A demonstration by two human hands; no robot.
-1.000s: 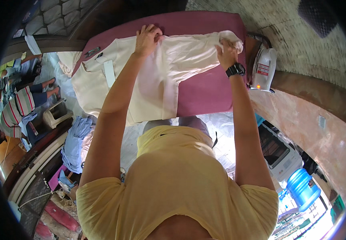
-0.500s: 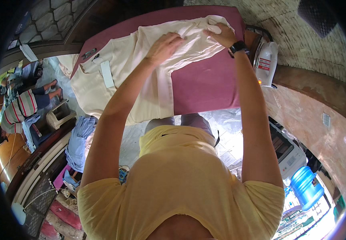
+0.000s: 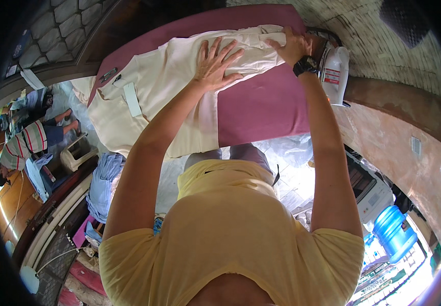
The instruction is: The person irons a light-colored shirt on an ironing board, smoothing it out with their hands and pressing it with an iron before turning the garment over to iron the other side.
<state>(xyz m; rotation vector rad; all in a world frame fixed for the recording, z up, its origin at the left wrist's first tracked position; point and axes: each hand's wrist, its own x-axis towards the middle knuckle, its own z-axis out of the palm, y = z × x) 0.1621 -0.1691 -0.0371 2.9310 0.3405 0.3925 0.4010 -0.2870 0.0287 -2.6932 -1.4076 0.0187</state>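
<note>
Where the maroon surface curves, a cream garment lies outspread

As the head view shows, the left hand lies on the garment, fingers spread; the right hand, thumb apart from its fingers, touches the garment's right end. A white rectangular object lies toward the left.

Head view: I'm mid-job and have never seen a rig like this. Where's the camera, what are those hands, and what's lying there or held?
There's no machine: these are a person's bare hands, seen from a fisheye camera worn on their head, so straight edges bend. A cream garment lies on a maroon-covered surface. The left hand rests spread on the cloth; the right hand, below a black watch, touches its far right end. Neither appears to grip anything. A pale flat rectangle lies on the garment.
</note>
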